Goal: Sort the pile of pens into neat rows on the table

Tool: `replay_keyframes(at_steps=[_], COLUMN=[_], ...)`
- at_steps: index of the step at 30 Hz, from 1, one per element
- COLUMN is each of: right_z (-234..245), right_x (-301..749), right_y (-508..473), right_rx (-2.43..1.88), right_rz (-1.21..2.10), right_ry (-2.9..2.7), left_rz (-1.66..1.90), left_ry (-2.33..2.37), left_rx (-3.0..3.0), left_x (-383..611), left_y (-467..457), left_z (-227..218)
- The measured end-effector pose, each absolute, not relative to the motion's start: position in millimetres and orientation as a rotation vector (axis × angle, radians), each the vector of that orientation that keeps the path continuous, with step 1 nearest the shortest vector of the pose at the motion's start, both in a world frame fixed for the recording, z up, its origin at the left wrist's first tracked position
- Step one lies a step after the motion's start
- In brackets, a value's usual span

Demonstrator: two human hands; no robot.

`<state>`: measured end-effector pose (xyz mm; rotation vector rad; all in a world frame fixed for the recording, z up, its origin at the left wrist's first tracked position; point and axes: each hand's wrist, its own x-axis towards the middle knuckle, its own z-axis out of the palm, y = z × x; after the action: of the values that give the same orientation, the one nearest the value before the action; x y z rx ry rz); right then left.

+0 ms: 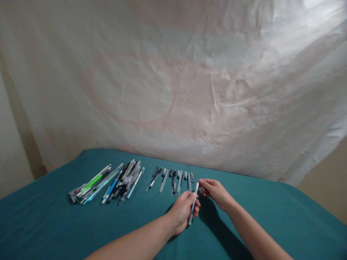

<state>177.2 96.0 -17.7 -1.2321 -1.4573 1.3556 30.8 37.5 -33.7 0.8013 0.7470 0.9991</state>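
Observation:
My left hand (182, 212) is closed around the body of a slim, whitish pen (192, 208), which is tilted with its upper end pointing away from me. At that upper end, the thumb and forefinger of my right hand (215, 192) pinch the pen's cap end; the other fingers curl in. Just beyond my hands, several pens lie in a spaced row with small caps by their far ends, among them a clear pen (163, 182) and a dark pen (155, 177).
On the left of the green-covered table (81, 231) are two heaps of pens, one with a bright green pen (92, 183), the other with a blue-gripped pen (110, 188). A pale, wrinkled sheet (173, 79) hangs behind the table's far edge.

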Motion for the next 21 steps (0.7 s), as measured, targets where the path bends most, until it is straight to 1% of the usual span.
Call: replay_keyframes(at_steps=[2,4,14,21], right_z=[-11,-6,4,20], right_x=[173,169,167,193], right_y=[85,79,85,135], right_rx=[-1.144,-1.102,-1.134,-1.048], right_rz=[1.476,1.502,1.356,1.213], right_ry=[-1.377,-1.341,-1.392,-1.139], left_rz=[1.001,0.996,0.976,0.945], left_ry=[0.73,0.715,0.703,0.715], left_rx=[0.801,0.81,0.811,0.883], left_x=[31,31,31,32], left_y=[37,37,37,35], left_z=[-34,-34,-36,-34])
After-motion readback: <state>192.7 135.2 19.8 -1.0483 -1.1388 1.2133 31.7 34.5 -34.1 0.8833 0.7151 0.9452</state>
